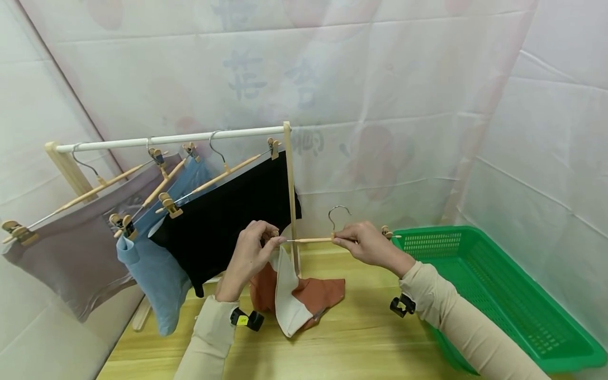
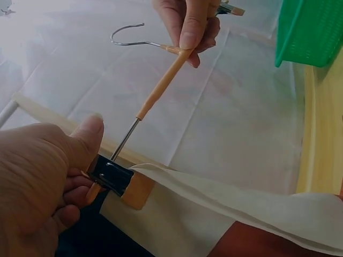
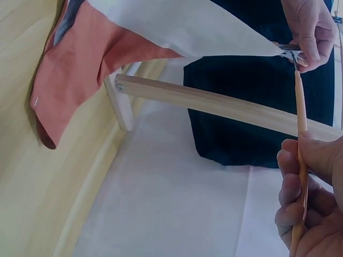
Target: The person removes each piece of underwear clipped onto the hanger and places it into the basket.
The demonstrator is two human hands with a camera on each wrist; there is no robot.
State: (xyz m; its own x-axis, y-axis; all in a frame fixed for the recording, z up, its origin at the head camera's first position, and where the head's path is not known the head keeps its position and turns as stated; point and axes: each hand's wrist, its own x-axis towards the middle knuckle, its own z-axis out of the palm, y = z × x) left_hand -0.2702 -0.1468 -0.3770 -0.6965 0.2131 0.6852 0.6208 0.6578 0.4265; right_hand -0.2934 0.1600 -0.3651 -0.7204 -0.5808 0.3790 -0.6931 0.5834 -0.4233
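My right hand (image 1: pixel 372 246) grips the wooden bar of a clip hanger (image 1: pixel 313 240) beside its metal hook. At the bar's other end, my left hand (image 1: pixel 249 253) pinches the hanger's clip (image 2: pixel 138 190) between thumb and fingers. A corner of a rust-red and white garment (image 1: pixel 288 306) sits at that clip's jaws, seen closely in the left wrist view. From there the cloth hangs slantwise, its lower part lying on the table. The hanger's far clip (image 1: pixel 387 231), past my right hand, has no cloth at it.
On the left, a rack (image 1: pixel 178 139) bears a mauve garment (image 1: pixel 76 264), a light blue garment (image 1: pixel 163 285) and black shorts (image 1: pixel 233 221) on clip hangers. Its post stands just behind my held hanger. A green basket (image 1: pixel 446 232) stands at the right on the wooden table (image 1: pixel 370 338).
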